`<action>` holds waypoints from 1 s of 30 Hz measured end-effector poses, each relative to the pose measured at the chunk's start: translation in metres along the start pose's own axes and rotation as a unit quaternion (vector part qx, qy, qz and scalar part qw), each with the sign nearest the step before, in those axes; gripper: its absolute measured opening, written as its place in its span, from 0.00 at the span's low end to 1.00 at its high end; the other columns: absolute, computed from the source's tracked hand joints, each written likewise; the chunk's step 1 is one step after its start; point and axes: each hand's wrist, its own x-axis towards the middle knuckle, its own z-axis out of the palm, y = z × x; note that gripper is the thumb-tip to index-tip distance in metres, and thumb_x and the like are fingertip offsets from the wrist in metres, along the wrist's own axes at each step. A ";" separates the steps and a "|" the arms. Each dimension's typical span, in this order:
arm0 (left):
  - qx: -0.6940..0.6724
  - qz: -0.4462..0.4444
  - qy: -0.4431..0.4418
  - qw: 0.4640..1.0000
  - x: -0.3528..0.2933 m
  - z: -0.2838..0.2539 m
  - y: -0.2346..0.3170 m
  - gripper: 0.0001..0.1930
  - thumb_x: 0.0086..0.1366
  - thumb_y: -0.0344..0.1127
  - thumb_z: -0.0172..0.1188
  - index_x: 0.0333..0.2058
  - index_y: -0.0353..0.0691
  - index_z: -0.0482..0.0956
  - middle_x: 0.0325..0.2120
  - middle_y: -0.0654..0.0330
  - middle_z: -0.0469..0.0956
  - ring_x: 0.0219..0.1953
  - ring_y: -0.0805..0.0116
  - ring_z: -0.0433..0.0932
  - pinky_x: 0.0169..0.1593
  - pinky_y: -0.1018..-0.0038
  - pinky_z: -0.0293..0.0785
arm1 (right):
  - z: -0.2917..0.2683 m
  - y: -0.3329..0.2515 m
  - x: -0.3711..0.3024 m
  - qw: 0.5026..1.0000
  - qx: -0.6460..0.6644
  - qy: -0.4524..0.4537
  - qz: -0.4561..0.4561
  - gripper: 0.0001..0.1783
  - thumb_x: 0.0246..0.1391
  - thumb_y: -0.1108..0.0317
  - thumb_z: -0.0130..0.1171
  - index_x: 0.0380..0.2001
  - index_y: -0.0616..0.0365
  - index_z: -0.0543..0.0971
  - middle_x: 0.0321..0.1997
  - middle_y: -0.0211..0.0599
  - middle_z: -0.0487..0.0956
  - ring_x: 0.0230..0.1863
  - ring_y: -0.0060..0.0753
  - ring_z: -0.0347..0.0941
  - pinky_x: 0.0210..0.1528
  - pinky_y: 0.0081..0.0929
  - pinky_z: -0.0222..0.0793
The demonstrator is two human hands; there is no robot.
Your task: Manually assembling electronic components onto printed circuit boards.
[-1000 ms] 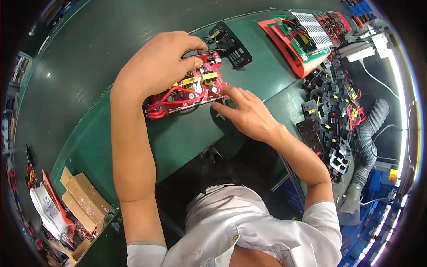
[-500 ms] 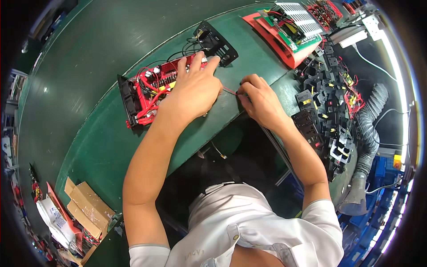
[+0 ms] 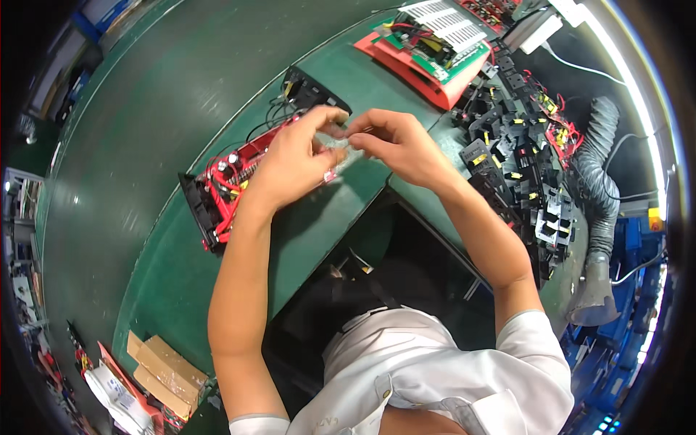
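My left hand is raised over the right end of a red-cased electronic unit with red wires and a black end panel. Its thumb and forefinger are curved and apart, their tips slightly blurred. Beneath that hand shows a small white and red piece, perhaps a connector; whether the hand touches it I cannot tell. Close by on the right, my right hand has its thumb and forefinger pinched together. What lies in that pinch is too small to make out. Behind my hands, a black panel with dark wires lies next to the unit.
A red tray with a green circuit board and a slotted metal cover stands at the back. Many black plastic parts are heaped on the right, beside a grey flexible duct. An open cardboard box sits at the lower left.
My left hand has lifted off the unit, its fingers changing from spread to curved. My right hand has moved left toward it. The thin red wire between them no longer shows clearly. The view has shifted.
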 end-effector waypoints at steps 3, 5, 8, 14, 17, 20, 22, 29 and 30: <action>-0.020 0.012 -0.014 1.000 0.000 0.003 -0.004 0.17 0.60 0.29 0.62 0.48 0.34 0.78 0.34 0.53 0.84 0.32 0.69 0.81 0.38 0.71 0.76 | 0.005 -0.003 0.007 0.994 0.102 -0.026 -0.012 0.12 0.63 0.70 0.58 0.43 0.68 0.82 0.34 0.32 0.82 0.33 0.18 0.75 0.38 0.21 0.73; 0.012 -0.001 -0.002 1.000 -0.001 0.003 -0.001 0.18 0.60 0.28 0.63 0.49 0.33 0.78 0.34 0.57 0.83 0.32 0.73 0.79 0.39 0.74 0.75 | 0.002 0.004 0.006 0.995 0.102 -0.020 -0.004 0.11 0.63 0.70 0.58 0.43 0.67 0.82 0.34 0.32 0.82 0.33 0.18 0.75 0.38 0.21 0.73; 0.063 0.001 0.017 0.998 0.001 0.002 0.001 0.16 0.61 0.31 0.62 0.47 0.33 0.81 0.28 0.56 0.83 0.28 0.72 0.78 0.36 0.73 0.74 | -0.005 0.012 0.004 0.989 0.139 0.001 0.042 0.10 0.61 0.70 0.60 0.42 0.66 0.80 0.33 0.31 0.82 0.32 0.18 0.75 0.36 0.19 0.72; 0.079 0.048 0.019 0.996 0.001 -0.001 -0.002 0.11 0.60 0.33 0.61 0.39 0.34 0.84 0.26 0.53 0.82 0.24 0.67 0.78 0.33 0.70 0.72 | -0.021 0.019 0.002 0.959 0.185 -0.094 0.192 0.12 0.63 0.62 0.62 0.40 0.60 0.77 0.32 0.29 0.81 0.31 0.19 0.75 0.36 0.16 0.70; 0.086 0.028 0.009 0.996 0.000 0.000 -0.001 0.11 0.60 0.32 0.61 0.39 0.33 0.84 0.28 0.54 0.82 0.26 0.66 0.79 0.33 0.70 0.73 | -0.019 0.024 0.001 0.943 0.275 -0.090 0.166 0.10 0.64 0.63 0.60 0.39 0.60 0.77 0.32 0.30 0.80 0.31 0.18 0.74 0.35 0.16 0.70; 0.088 0.062 0.032 0.994 0.000 0.002 0.004 0.11 0.59 0.32 0.62 0.39 0.33 0.83 0.30 0.55 0.82 0.27 0.66 0.79 0.34 0.70 0.73 | -0.020 0.018 0.002 0.930 0.315 -0.086 0.166 0.09 0.65 0.64 0.59 0.39 0.60 0.77 0.31 0.30 0.79 0.31 0.18 0.73 0.35 0.17 0.70; 0.079 0.060 0.037 0.994 -0.002 0.004 0.010 0.11 0.59 0.32 0.63 0.39 0.34 0.83 0.29 0.55 0.81 0.27 0.64 0.78 0.34 0.69 0.73 | -0.016 0.018 0.003 0.933 0.312 -0.089 0.157 0.10 0.64 0.64 0.60 0.38 0.60 0.77 0.31 0.29 0.79 0.30 0.18 0.73 0.35 0.17 0.70; 0.114 0.068 0.082 0.988 0.000 -0.005 0.003 0.08 0.60 0.26 0.64 0.39 0.32 0.84 0.29 0.60 0.78 0.28 0.76 0.76 0.33 0.76 0.71 | 0.000 0.014 0.020 0.980 0.172 -0.059 0.080 0.12 0.60 0.60 0.65 0.35 0.59 0.79 0.29 0.25 0.78 0.29 0.15 0.70 0.32 0.15 0.65; 0.093 0.058 0.091 0.990 0.000 -0.007 0.003 0.08 0.60 0.26 0.65 0.39 0.32 0.85 0.30 0.60 0.79 0.28 0.75 0.76 0.33 0.77 0.72 | 0.002 0.012 0.023 0.990 0.126 -0.046 0.043 0.12 0.60 0.60 0.65 0.35 0.59 0.79 0.30 0.25 0.78 0.29 0.14 0.70 0.32 0.15 0.64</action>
